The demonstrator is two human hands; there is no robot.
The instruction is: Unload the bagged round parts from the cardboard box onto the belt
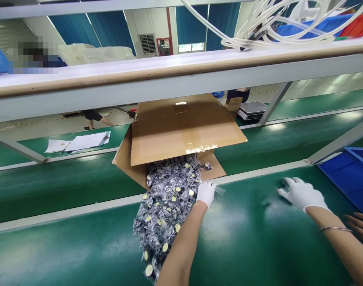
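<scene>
A heap of small parts in clear plastic bags (169,202), several with pale yellow round ends, spills from a tilted cardboard box (181,127) onto the green work surface (241,234). At the heap's right edge, my left hand (206,193) in a white glove has its fingers curled, with a bit of clear plastic (219,190) sticking out beside them. What they close on is mostly hidden. Farther right, my right hand (305,195), also gloved, is over the surface with thumb and fingers apart. A small clear bag (284,182) is by its fingertips, partly covered.
A blue bin (348,178) stands at the right edge, with another person's bare hand (362,227) below it. Above runs a shelf (169,79) carrying white tubing (267,28). Papers (86,142) lie at the back left; a scale (253,109) stands behind the box.
</scene>
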